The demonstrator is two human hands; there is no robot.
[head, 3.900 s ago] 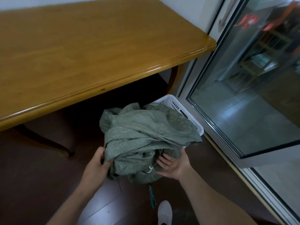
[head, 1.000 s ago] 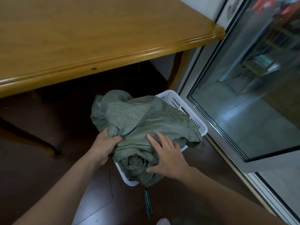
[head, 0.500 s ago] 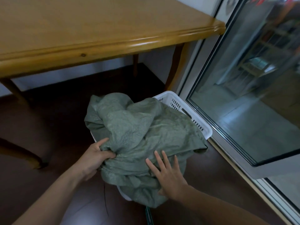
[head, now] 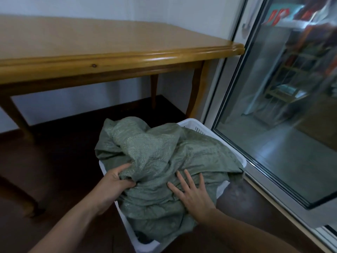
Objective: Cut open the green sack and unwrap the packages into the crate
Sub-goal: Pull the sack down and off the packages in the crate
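Crumpled green sack [head: 164,161] heaped over white crate [head: 235,152]; left hand [head: 113,185] grips a fold, right hand [head: 193,194] presses flat, fingers spread.

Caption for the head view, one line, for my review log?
Left hand grips the green sack heaped in the white crate while the right hand presses flat on it.

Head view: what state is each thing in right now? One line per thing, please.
green sack: crumpled, heaped in the crate and spilling over its rim; whether it is cut cannot be told.
white crate: upright on the floor, mostly covered by the sack.
left hand: grips a fold of the sack.
right hand: lies flat on the sack, fingers straight and spread.
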